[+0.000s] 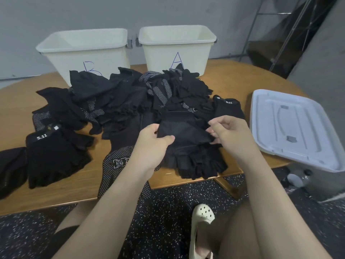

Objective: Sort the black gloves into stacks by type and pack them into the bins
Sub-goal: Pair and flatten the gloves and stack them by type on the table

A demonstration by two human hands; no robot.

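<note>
A big heap of black gloves point(130, 98) covers the middle of the wooden table point(78, 189). Both hands hold one fingerless black glove point(183, 131) over a stack of similar gloves point(197, 163) at the front edge. My left hand point(155, 141) pinches its left edge and my right hand point(225, 131) pinches its right edge. A stack of fingerless gloves marked 5.11 point(54, 157) lies at the front left. Dotted-palm gloves point(115, 171) hang over the front edge. Two white bins stand at the back, one marked B point(84, 51), the other marked A point(177, 45); what they contain is hidden.
A grey-white storage box with its lid on point(291, 126) stands at the table's right edge. More black gloves point(11, 169) lie at the far left. A wire rack point(280, 34) is at the back right. My knees and a white clog point(201, 227) are below the table edge.
</note>
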